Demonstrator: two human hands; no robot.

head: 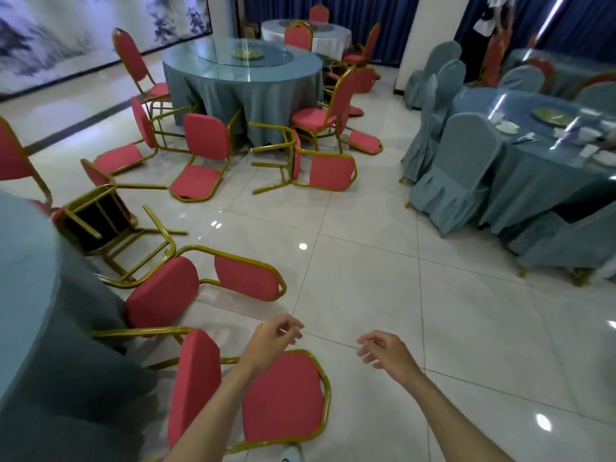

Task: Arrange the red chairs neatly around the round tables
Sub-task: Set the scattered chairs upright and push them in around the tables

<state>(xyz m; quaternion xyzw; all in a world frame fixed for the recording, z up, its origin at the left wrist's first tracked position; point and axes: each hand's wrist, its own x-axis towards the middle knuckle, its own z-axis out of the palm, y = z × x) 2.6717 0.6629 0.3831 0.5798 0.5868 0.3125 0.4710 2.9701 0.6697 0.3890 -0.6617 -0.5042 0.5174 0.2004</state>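
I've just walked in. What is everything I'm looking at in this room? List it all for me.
Fallen red chairs: at least six, red with gold frames, on the floor.
Upright red chairs: several, red, around the centre table.
Round tables: three, blue-grey cloths, centre, right, near left.
White-clothed table: one, white, at the back.
Covered chairs: several, blue-grey, around the right table.
Glass turntable: one, clear, on the centre table.
Dishes: several, white and green, on the right table.
Wall painting: one, blue-white, far left.
Curtains: dark blue, back wall.
Floor: white glossy tiles.
Left hand: one, empty, above the nearest fallen chair.
Right hand: one, empty, over the floor.
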